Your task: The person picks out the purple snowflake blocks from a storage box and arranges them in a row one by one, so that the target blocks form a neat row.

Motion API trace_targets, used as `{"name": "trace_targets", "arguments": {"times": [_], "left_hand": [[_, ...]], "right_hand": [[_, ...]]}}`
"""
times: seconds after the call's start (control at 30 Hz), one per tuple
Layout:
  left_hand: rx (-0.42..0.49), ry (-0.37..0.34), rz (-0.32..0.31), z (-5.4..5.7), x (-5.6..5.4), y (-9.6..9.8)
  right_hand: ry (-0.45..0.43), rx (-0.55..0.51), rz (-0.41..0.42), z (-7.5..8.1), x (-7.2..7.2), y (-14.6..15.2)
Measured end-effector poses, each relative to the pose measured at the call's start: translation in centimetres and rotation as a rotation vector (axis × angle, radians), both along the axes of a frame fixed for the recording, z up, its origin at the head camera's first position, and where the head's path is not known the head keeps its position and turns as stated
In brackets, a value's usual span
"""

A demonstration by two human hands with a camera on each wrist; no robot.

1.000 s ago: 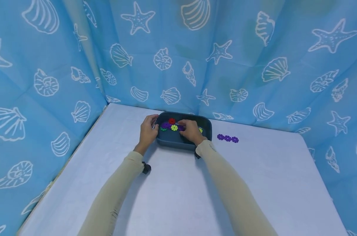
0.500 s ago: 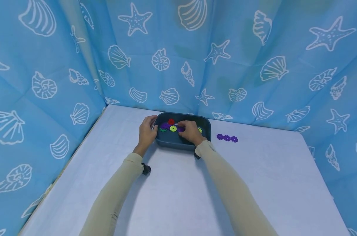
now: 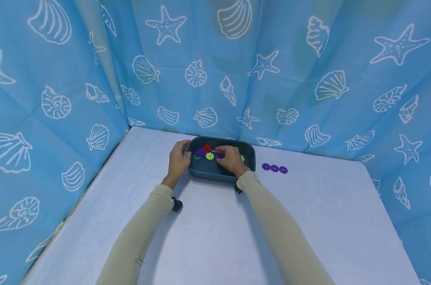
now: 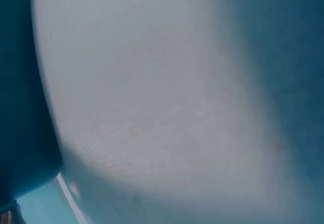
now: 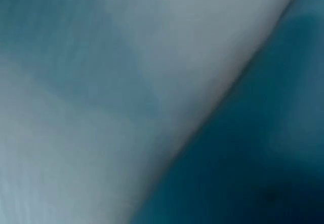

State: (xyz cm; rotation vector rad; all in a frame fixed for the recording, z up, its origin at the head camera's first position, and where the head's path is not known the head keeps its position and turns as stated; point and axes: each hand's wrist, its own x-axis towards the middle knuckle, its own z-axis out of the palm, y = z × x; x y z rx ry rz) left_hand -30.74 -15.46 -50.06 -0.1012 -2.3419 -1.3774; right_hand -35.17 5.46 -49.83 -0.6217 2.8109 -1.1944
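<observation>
So the dark blue-green tub sits near the back of the white table, close to the blue curtain with the seashells, and its long side runs left to right, right end angled a touch toward the person. It's a shallow thing with rounded corners. The left hand holds the tub's left end, thumb and fingers curved and spread apart at the rim. The right hand is down inside, thumb and fingertips pinching a purple piece that's mostly hidden. Just left of that are a notched yellow disc, a red disc behind it, a purple disc and a bit of a green disc. Another yellow piece peeks out right of the right hand. Outside, near the tub's right end, three purple flower-like discs make a straight row, lying flat and also running left to right, right end slightly nearer the person. Only the head view shows the discs; the left wrist view gets a pale surface beside a dark curved wall, and the right wrist view is just blurry pale and dark blue patches.
</observation>
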Motion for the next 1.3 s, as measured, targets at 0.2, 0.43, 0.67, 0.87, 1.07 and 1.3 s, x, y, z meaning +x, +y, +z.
{"name": "trace_targets", "arguments": {"times": [0.2, 0.43, 0.67, 0.87, 1.07, 1.3], "left_hand": [[0.004, -0.006, -0.009, 0.4, 0.2, 0.4], [-0.008, -0.030, -0.005, 0.5, 0.4, 0.4], [-0.012, -0.040, -0.002, 0.4, 0.5, 0.4], [-0.029, -0.044, 0.007, 0.5, 0.5, 0.4], [-0.024, -0.031, 0.000, 0.4, 0.5, 0.3], [-0.018, -0.020, -0.011, 0.4, 0.5, 0.3]], "right_hand": [[0.067, -0.082, -0.015, 0.6, 0.4, 0.3], [0.106, -0.163, 0.003, 1.4, 0.7, 1.1], [0.102, -0.175, -0.018, 3.5, 0.7, 3.5], [0.115, -0.163, -0.085, 5.1, 0.7, 6.9], [0.051, -0.147, -0.197, 5.4, 0.9, 11.4], [-0.021, -0.055, -0.317, 4.5, 1.8, 17.4]]}}
